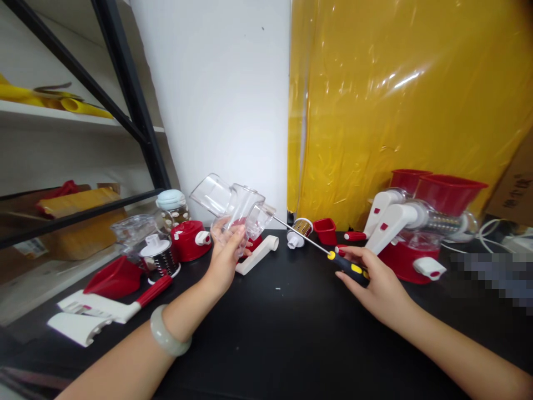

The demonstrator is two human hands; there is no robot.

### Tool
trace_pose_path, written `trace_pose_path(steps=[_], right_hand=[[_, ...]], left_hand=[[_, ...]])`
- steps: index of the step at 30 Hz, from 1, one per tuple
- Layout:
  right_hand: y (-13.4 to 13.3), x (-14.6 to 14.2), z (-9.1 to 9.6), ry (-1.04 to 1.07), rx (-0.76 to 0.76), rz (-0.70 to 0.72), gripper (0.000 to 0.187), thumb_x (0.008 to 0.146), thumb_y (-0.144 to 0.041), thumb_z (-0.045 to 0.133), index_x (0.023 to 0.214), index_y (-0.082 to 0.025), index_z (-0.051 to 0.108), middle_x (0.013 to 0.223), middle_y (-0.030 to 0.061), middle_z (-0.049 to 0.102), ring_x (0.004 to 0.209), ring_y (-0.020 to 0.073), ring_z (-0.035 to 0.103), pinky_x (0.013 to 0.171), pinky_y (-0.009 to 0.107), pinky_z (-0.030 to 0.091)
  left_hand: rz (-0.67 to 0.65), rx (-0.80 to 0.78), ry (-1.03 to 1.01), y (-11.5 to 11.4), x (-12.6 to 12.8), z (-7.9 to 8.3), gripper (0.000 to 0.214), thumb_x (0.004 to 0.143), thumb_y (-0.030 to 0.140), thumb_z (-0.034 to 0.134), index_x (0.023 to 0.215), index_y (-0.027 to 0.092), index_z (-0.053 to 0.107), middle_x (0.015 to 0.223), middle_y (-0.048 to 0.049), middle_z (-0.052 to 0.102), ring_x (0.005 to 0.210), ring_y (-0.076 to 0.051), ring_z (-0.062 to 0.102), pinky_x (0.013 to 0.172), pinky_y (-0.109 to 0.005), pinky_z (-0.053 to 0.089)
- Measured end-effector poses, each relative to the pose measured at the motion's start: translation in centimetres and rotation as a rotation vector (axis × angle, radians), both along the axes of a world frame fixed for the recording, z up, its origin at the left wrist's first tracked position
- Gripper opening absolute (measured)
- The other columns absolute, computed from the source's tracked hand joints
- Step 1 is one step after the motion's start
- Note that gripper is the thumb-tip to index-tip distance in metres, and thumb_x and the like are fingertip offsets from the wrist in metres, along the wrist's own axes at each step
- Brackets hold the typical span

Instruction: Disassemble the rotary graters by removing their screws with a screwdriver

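My left hand [230, 253] is closed around a clear plastic grater housing [239, 208], holding it tilted above the table. In my right hand [370, 275] is a screwdriver [352, 269] with a black and yellow handle. Its long shaft points up and left, and the tip meets the right end of the housing; whether it touches a screw I cannot tell. A white crank arm [258, 256] lies under the housing, beside a red part mostly hidden by my left hand. Just right of these lies a grater drum [300, 232] with a white hub.
Assembled red and white rotary graters [416, 228] stand at the right. On the left lie a red hopper [114, 276], a drum [156, 256], a red base [190, 241], white parts [79, 326] and a jar [172, 208]. A small red cup [325, 230] sits at the back. Black-framed shelving [125, 72] borders the left.
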State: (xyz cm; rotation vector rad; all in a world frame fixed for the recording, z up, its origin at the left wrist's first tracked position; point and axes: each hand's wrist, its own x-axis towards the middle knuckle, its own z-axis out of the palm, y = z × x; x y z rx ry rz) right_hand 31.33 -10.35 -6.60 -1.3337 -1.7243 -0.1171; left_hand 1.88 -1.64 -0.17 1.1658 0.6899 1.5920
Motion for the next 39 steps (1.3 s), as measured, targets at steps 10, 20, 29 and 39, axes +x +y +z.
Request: trace_pose_path(steps=[10, 20, 29, 39], right_hand=[[-0.28, -0.1, 0.46, -0.095, -0.031, 0.113, 0.019, 0.096, -0.033, 0.054, 0.113, -0.024, 0.058, 0.108, 0.0086, 0.068, 0.099, 0.0228, 0.067, 0.086, 0.039, 0.057], [0.18, -0.26, -0.18, -0.027, -0.019, 0.056, 0.03, 0.089, -0.035, 0.063, 0.115, -0.022, 0.056, 0.109, 0.0099, 0.067, 0.091, 0.0222, 0.069, 0.083, 0.04, 0.059], [-0.25, -0.28, 0.14, -0.122, -0.132, 0.123, 0.026, 0.099, -0.034, 0.046, 0.115, -0.022, 0.061, 0.105, 0.0091, 0.072, 0.094, 0.0222, 0.071, 0.084, 0.038, 0.058], [-0.42, -0.67, 0.17, -0.134, -0.065, 0.233, 0.018, 0.097, -0.029, 0.052, 0.114, -0.024, 0.056, 0.104, 0.0081, 0.064, 0.096, 0.0206, 0.066, 0.086, 0.035, 0.056]], left_hand=[[-0.006, -0.005, 0.008, 0.06, -0.06, -0.1, 0.078, 0.063, 0.046, 0.085, 0.119, 0.025, 0.035, 0.082, 0.0056, 0.057, 0.059, -0.011, 0.059, 0.049, -0.023, 0.05], [-0.008, 0.019, 0.05, 0.15, -0.16, -0.5, 0.081, 0.063, 0.05, 0.085, 0.12, 0.025, 0.033, 0.084, 0.0055, 0.057, 0.06, -0.011, 0.059, 0.049, -0.023, 0.051], [-0.012, 0.034, 0.059, 0.2, -0.05, -0.48, 0.081, 0.063, 0.051, 0.084, 0.121, 0.025, 0.034, 0.085, 0.0053, 0.056, 0.061, -0.011, 0.059, 0.049, -0.023, 0.052], [-0.02, 0.026, 0.01, 0.14, -0.21, -0.26, 0.082, 0.061, 0.05, 0.086, 0.12, 0.025, 0.035, 0.084, 0.0052, 0.057, 0.06, -0.01, 0.057, 0.048, -0.022, 0.051]])
